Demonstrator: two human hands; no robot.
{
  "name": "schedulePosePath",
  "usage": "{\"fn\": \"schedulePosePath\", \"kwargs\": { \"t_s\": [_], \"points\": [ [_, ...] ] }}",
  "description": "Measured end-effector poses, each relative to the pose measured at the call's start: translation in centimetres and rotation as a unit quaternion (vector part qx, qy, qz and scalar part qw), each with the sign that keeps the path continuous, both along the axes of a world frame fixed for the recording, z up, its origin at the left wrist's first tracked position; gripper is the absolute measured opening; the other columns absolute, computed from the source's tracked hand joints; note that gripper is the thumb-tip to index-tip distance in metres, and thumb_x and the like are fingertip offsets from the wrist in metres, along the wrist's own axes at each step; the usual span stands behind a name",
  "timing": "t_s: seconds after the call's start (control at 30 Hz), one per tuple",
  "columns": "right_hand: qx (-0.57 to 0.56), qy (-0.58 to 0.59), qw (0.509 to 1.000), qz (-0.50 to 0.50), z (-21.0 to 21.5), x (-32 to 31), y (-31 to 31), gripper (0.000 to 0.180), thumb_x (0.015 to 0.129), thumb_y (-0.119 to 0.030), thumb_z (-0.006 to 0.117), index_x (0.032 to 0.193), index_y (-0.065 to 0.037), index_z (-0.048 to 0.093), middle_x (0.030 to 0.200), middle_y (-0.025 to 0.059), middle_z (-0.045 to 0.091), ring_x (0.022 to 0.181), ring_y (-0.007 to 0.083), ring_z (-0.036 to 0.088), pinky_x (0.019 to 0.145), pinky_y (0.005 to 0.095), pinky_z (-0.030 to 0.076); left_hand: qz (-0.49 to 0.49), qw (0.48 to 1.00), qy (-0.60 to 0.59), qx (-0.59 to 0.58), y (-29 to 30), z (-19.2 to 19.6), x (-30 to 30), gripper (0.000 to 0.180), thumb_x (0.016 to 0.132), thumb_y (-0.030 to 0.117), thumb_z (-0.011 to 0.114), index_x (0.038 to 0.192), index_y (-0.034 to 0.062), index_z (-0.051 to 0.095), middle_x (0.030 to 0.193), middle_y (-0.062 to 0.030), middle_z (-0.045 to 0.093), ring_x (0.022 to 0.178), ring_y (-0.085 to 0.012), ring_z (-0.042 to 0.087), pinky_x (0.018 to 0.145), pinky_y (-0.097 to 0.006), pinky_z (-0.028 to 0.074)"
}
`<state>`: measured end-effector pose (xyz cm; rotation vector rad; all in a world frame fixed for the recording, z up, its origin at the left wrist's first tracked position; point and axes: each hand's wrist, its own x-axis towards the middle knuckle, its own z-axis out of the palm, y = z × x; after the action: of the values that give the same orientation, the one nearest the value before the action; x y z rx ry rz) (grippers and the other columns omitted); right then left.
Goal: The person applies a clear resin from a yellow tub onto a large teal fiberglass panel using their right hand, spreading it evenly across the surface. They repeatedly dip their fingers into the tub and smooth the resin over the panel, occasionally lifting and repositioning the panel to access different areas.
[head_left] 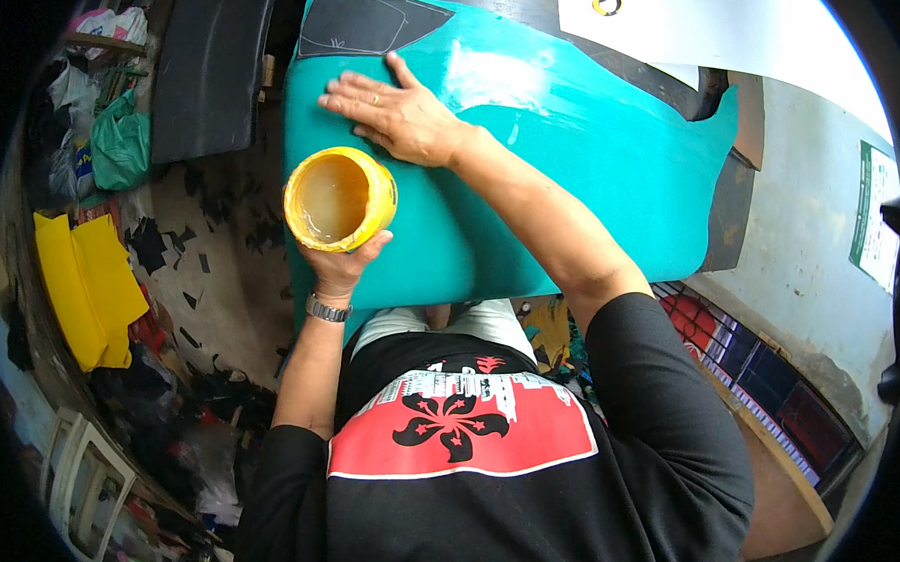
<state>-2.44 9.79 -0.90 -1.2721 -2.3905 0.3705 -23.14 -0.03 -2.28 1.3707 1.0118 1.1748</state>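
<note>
My left hand (340, 264) grips a yellow jar (384, 207) from below and behind, tilting its open mouth up toward me. Inside the jar is a cloudy, pale liquid (332, 200). My right hand (406, 119) is stretched over a large teal sheet (592, 187), fingers spread and slightly blurred; whether the palm touches it I cannot tell. Just beyond those fingers lies a black piece (348, 25) with pale outline marks, at the sheet's far left corner. A wet-looking shiny patch (497, 77) shows on the teal surface right of the hand.
A dark padded board (215, 70) stands to the left. Yellow material (88, 290), a green plastic bag (121, 143) and dark scraps (149, 246) lie around the left side. Yellow scissor handles (604, 1) rest on a white sheet (667, 26) at the far edge.
</note>
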Motion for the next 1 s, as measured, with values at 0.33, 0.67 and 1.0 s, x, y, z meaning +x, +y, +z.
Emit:
{"fn": "schedulePosePath", "kwargs": {
  "t_s": [0.33, 0.67, 1.0],
  "points": [
    [-0.142, 0.409, 0.840, -0.328, 5.4, 4.5, -10.8, 0.033, 0.088, -0.009, 0.066, 0.122, -0.009, 0.065, 0.113, 0.0108, 0.064, 0.097, 0.0204, 0.062, 0.088, 0.0316, 0.049, -0.013, 0.994, 0.091, 0.054, 0.8, 1.0, 0.9, 0.115, 0.061, 0.026, 0.094, 0.146, -0.0013, 0.021, 0.142, -0.0179, 0.041, 0.127, -0.0287, 0.049, 0.107, -0.042, 0.044],
    [-0.232, 0.463, 0.747, -0.416, 9.1, 9.0, -18.9, 0.032, 0.088, 0.001, 0.065, 0.119, -0.003, 0.065, 0.089, 0.0021, 0.064, 0.082, 0.0102, 0.060, 0.077, 0.0263, 0.051, -0.157, 0.981, 0.060, 0.092, -0.3, 2.5, 6.4, 0.118, 0.056, 0.023, 0.096, 0.147, 0.0026, 0.023, 0.143, -0.0204, 0.041, 0.128, -0.0323, 0.049, 0.108, -0.043, 0.043],
    [-0.458, 0.431, 0.718, -0.299, 13.7, 10.8, -21.4, 0.056, 0.086, -0.009, 0.072, 0.138, -0.014, 0.054, 0.084, 0.0023, 0.062, 0.072, 0.0087, 0.056, 0.064, 0.0228, 0.048, -0.227, 0.938, 0.153, 0.212, 0.8, 3.5, 11.7, 0.111, 0.054, 0.025, 0.095, 0.144, 0.0060, 0.032, 0.139, -0.0185, 0.048, 0.126, -0.0374, 0.050, 0.106, -0.045, 0.043]
  ]
}}
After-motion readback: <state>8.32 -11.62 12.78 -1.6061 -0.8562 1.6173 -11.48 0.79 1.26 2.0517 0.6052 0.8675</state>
